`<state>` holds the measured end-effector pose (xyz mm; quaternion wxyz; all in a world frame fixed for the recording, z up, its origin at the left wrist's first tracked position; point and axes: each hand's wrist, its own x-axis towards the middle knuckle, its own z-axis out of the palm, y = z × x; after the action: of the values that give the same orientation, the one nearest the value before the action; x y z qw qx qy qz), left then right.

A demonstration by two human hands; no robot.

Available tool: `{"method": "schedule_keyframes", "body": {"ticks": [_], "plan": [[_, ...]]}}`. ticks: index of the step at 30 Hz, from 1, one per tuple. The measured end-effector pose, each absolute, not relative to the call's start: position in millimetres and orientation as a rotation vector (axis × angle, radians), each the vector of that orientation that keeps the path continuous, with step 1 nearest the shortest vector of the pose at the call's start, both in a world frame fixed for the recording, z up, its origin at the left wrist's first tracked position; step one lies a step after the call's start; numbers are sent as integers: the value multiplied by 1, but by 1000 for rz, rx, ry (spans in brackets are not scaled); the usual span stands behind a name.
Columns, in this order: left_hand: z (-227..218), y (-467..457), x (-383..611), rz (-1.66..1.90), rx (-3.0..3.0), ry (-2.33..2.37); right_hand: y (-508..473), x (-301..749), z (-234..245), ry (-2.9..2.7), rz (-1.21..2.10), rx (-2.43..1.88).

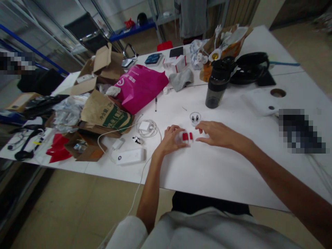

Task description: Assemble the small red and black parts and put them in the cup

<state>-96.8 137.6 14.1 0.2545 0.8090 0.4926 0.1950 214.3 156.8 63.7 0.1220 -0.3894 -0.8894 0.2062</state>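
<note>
Small red cylinders [185, 136] lay on the white table [207, 176] in the gap between the two hands, a pair close together and another just to their right. The left hand [172, 139] curved around the left side of the pair, thumb and fingers apart; whether it gripped or merely touched them, I could not tell. The right hand [216, 134] was loosely bent on the other side, its thumb and fingertips parted with nothing visible between them.

Just beyond the right fingertips, a small round case [195, 118] with two dark pieces in it crowded that side. Farther back stood a dark lidded bottle [217, 84], upright, with a glossy black case [250, 69] behind it to the right. A pen [156, 104] lay out past the left hand.

On the left, a coiled white cable [155, 130] lay around a white charger [144, 126], and a strand of it ran down close beside the left forearm. A white power bank [131, 156] and a small black-and-white object [137, 139] sat near the coil. Beyond these, a brown paper bag [103, 112], an open cardboard box [89, 148] and a magenta bag [141, 84] hemmed in the left part of the tabletop, with a grey cloth [182, 80] right of the magenta bag.
</note>
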Motion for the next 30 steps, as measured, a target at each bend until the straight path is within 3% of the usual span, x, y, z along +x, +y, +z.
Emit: {"method": "schedule_keyframes", "body": {"ticks": [7, 30], "plan": [[7, 135, -107, 665, 2153, 1266, 151, 202, -4, -2530, 679, -1089], [5, 132, -104, 676, 2199, 1285, 157, 191, -17, -2395, 624, -1074]]}}
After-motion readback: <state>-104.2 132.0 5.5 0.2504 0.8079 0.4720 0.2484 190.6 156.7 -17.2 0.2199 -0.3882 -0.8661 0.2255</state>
